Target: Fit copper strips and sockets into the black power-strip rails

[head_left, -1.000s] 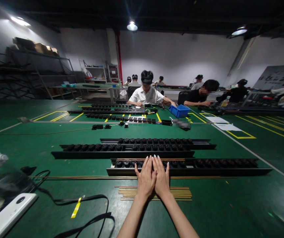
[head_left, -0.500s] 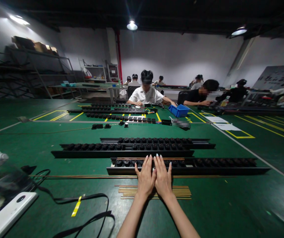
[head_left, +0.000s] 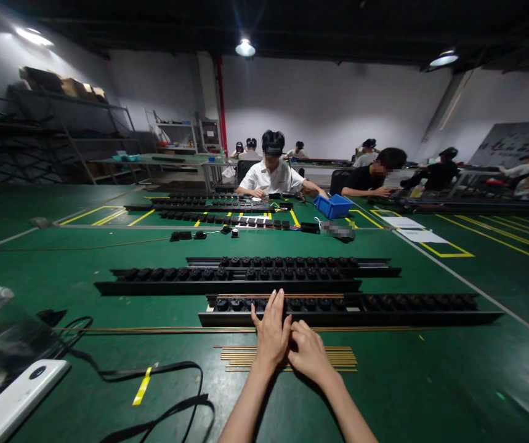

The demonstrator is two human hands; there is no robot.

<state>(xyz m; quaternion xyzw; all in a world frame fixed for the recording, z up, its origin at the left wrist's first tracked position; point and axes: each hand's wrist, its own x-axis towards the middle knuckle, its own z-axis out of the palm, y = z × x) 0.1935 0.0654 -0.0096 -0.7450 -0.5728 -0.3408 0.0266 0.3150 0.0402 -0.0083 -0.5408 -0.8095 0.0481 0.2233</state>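
My left hand (head_left: 271,332) lies with its fingers stretched out, the fingertips on the nearest long black rail (head_left: 412,318). Black round-topped sockets (head_left: 384,302) sit in a row in that rail, and a thin copper-coloured rod (head_left: 319,296) lies along its far side. Close against the left hand, my right hand (head_left: 309,354) has its fingers curled in, in front of the rail; whatever they may hold is hidden. Long thin rods (head_left: 153,330) run crosswise past the hands. Under the wrists lies a row of short brass-coloured rods (head_left: 342,357), partly covered.
Two more black rails (head_left: 227,287) with sockets lie beyond. A white phone-like device (head_left: 19,400), a clear plastic container (head_left: 0,332) and a black strap (head_left: 153,369) are at left. Across the table sits a person (head_left: 271,175) beside a blue bin (head_left: 333,206).
My right hand has drawn back from the rail towards me, its stretched fingers now curled. The left hand stays in place on the rail.
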